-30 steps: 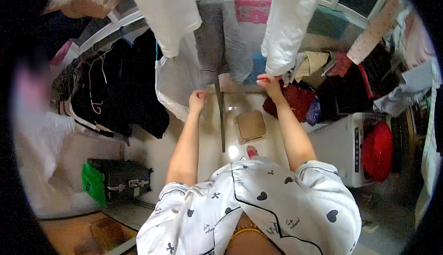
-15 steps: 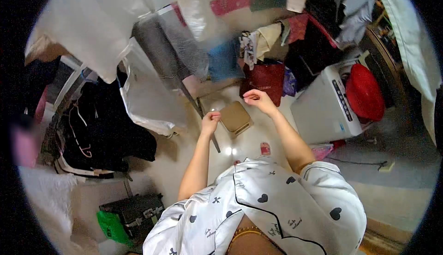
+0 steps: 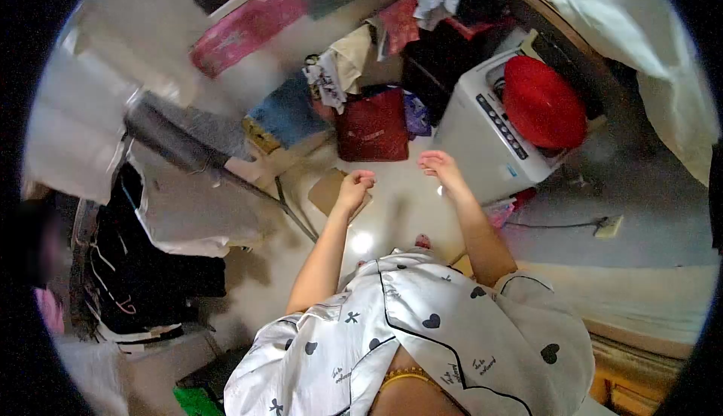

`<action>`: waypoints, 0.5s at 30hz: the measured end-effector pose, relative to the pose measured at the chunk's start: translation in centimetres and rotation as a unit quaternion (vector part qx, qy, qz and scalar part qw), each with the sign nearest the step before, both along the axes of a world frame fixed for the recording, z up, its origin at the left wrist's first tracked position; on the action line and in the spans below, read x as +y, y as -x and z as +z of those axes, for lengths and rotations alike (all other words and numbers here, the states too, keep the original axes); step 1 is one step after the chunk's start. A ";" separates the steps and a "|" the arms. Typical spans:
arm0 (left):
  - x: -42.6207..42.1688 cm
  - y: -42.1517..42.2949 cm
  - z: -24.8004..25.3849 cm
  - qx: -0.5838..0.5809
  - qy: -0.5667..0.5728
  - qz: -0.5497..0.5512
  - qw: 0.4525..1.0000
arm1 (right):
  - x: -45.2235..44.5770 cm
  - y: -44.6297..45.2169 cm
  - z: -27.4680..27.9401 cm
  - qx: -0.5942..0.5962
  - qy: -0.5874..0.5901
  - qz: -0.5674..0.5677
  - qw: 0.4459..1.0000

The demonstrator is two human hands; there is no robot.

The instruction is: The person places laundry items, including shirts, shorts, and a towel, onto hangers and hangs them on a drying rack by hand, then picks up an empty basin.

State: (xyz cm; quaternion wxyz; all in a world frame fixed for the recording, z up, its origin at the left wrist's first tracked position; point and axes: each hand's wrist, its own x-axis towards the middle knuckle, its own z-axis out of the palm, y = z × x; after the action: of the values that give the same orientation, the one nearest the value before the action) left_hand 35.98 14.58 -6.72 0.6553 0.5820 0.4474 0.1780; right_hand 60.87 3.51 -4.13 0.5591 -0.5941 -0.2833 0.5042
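Observation:
My left hand (image 3: pixel 356 188) is in front of my body, over the edge of a tan stool (image 3: pixel 327 192). Its fingers are curled closed, with nothing visible in them. Level with it on the right, my right hand (image 3: pixel 440 169) is raised in the air with its fingers loosely bent and apart, holding nothing. A dark red bag (image 3: pixel 373 126) stands on the floor beyond the hands. Right of my right hand is a white washing machine (image 3: pixel 482 133) with a red basin (image 3: pixel 544 102) on top. The two hands do not touch each other.
White cloths hang at the left and upper right. Dark clothes on hangers (image 3: pixel 162 273) are at the left, beside a grey pole (image 3: pixel 290 212). A blue bag (image 3: pixel 288 111) and piled fabrics line the back. A cable runs to a socket (image 3: pixel 608 227) on the right.
My view has turned to the right, so the washing machine, red bag and stool now appear further left. Both hands stay empty; in view they have come closer together.

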 end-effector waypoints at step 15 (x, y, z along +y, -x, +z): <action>-7.7 -28.0 3.0 -0.114 0.046 -0.225 0.967 | -11.4 -25.0 -2.2 0.225 -0.040 -0.439 0.869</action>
State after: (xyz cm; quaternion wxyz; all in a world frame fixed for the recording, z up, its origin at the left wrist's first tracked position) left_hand 64.01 6.92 -3.74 0.7513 0.6126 0.2351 0.0709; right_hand 85.91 -7.86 -6.29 0.7948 -0.5044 0.1203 0.3152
